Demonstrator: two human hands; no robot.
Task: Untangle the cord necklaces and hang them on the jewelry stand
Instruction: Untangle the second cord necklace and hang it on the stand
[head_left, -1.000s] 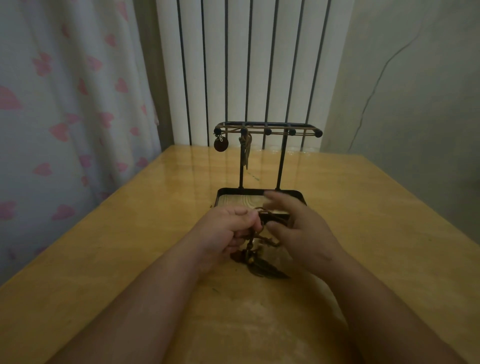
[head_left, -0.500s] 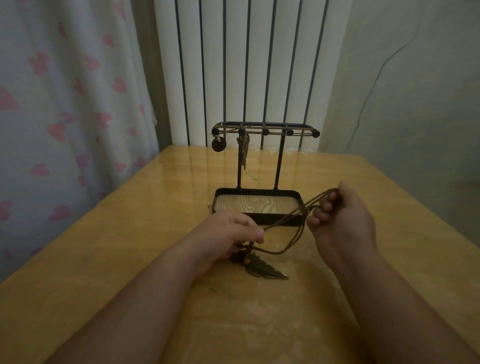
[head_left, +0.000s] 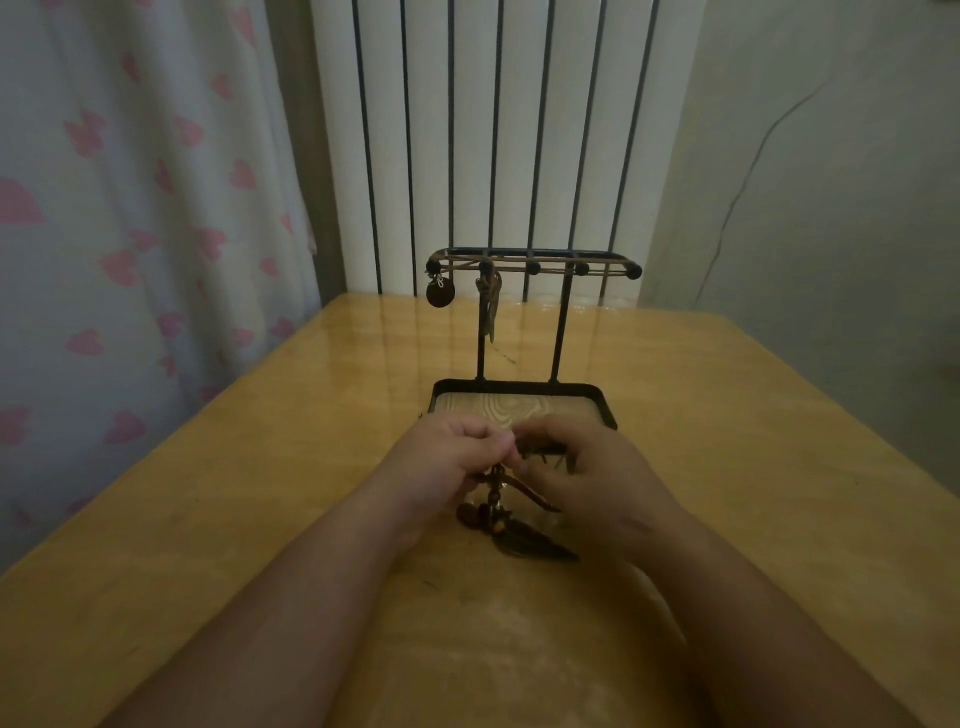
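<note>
While the left grip (head_left: 451, 463) and right grip (head_left: 597, 483) pinch the tangled necklace (head_left: 497, 488) between them, its feather pendant (head_left: 540, 545) lies on the glossy yellow bench (head_left: 208, 519) just beneath. Beyond the grips stands the jewelry stand (head_left: 519, 387), then a white radiator (head_left: 478, 130) and heart-print curtain (head_left: 130, 208).

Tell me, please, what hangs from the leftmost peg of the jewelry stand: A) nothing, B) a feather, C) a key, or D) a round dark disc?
D: a round dark disc pendant dangles under the leftmost peg of the jewelry stand; the left hand and right hand pinch the cord necklace.
</note>
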